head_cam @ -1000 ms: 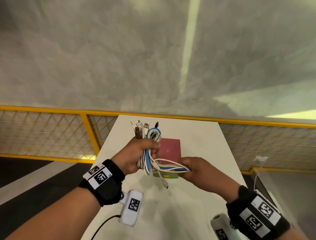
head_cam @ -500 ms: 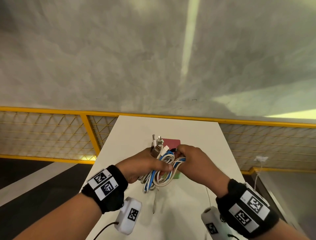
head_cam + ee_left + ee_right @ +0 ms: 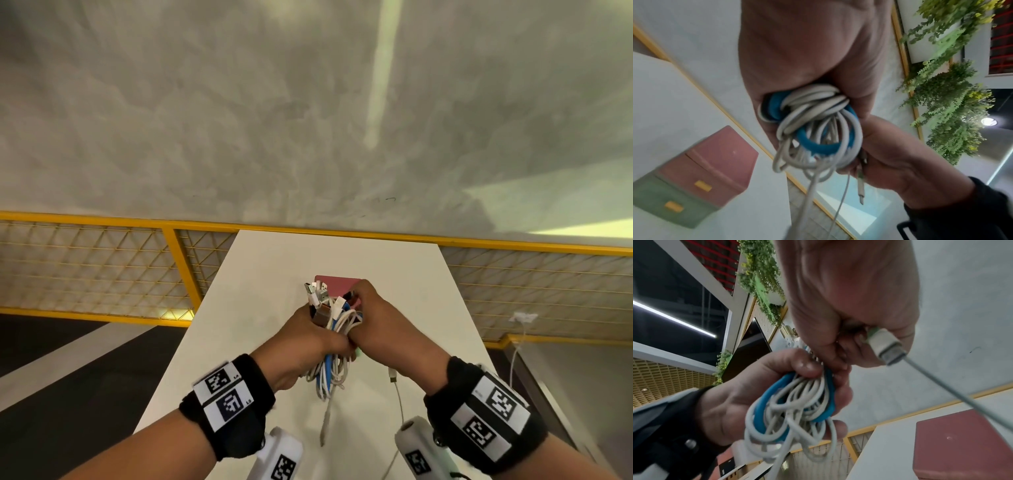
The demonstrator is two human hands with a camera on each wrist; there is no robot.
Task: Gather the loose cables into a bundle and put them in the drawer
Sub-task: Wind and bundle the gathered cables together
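A bundle of white and blue cables (image 3: 329, 373) hangs above the white table (image 3: 274, 274), its plugs sticking up at the top. My left hand (image 3: 308, 337) grips the coils (image 3: 818, 128) round their middle. My right hand (image 3: 380, 318) presses against the bundle's right side, fist curled on a white cable. That cable's plug (image 3: 884, 344) pokes out of my right hand (image 3: 855, 296). Two loose ends dangle below the bundle. The small drawer unit (image 3: 701, 175), pink over green, stands behind the hands with both drawers closed.
The table is narrow, with drops to the floor on the left and right. A yellow railing with mesh (image 3: 171, 246) runs behind it. A white socket with a cord (image 3: 522, 317) hangs on the mesh at the right.
My right hand has moved from the stretched-out cable loop up against the left hand and the bundle. The loops are now gathered tighter, and both hands sit lower and nearer to me.
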